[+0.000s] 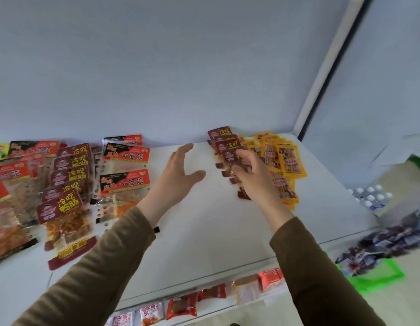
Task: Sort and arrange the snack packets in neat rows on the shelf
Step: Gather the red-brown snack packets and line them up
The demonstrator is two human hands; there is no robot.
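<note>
Currently right hand [247, 170] pinches dark red packet [231, 154] at front of dark red row [224, 140], back right of white shelf [204, 231], beside yellow packets [284, 161]. Left hand [178, 172] spread, hovers mid-shelf, holds nothing.

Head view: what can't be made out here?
- Dark red packet row: front packets hidden behind the right hand.
- Yellow packets: print too blurred to read.
- Orange packets: cut off by the left edge.
- Dark packets beyond the shelf: motion-blurred.
- Lower shelf packets: mostly hidden under the shelf.
</note>
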